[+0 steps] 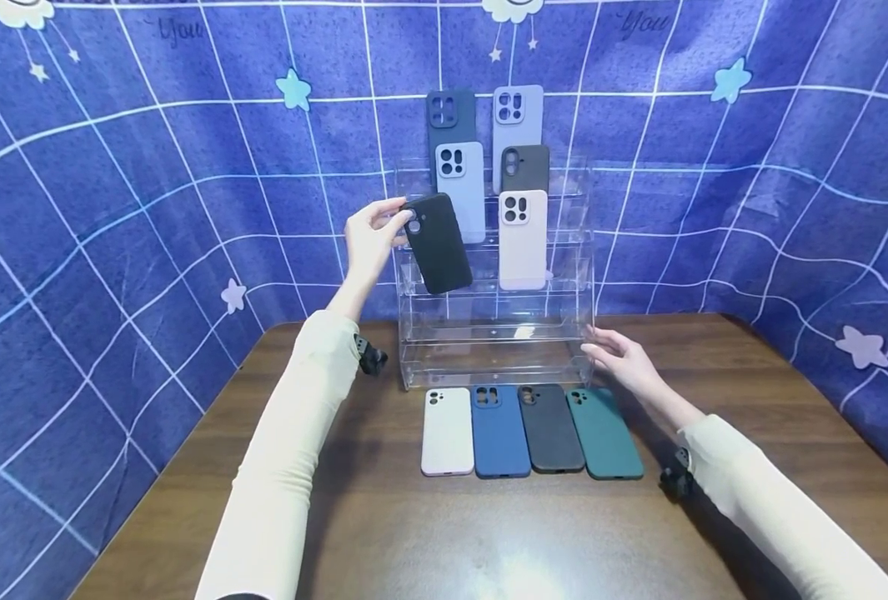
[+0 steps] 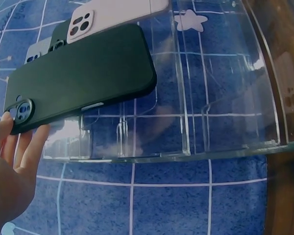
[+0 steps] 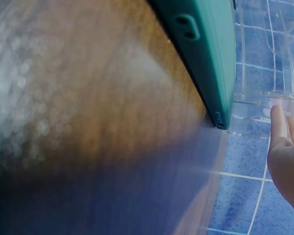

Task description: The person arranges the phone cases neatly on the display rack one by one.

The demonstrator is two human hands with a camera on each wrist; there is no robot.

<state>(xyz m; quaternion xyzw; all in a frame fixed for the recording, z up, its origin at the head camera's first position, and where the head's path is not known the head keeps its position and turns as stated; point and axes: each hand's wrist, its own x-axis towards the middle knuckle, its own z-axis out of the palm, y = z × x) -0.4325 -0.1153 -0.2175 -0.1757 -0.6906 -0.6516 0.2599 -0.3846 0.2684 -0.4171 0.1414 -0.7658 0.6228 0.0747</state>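
Observation:
My left hand [image 1: 368, 237] pinches a black phone case [image 1: 438, 246] by its upper left corner, beside the camera opening. The case tilts in front of the left side of a clear tiered display stand [image 1: 489, 354]; whether it touches a tier I cannot tell. In the left wrist view, thumb and fingers hold the black phone case [image 2: 88, 73] at its camera end. My right hand [image 1: 624, 358] is at the stand's lower right side, holding nothing, fingers extended. The right wrist view has that hand [image 3: 286, 156] near the clear plastic; contact is unclear.
On the stand's upper tiers are dark blue [image 1: 454, 125], lavender [image 1: 519, 133], light blue [image 1: 462, 208], dark grey [image 1: 526, 171] and pink [image 1: 522, 250] cases. White [image 1: 447, 437], blue [image 1: 499, 437], black [image 1: 552, 433] and green [image 1: 604, 437] cases lie before it on the wooden table [image 1: 368, 517].

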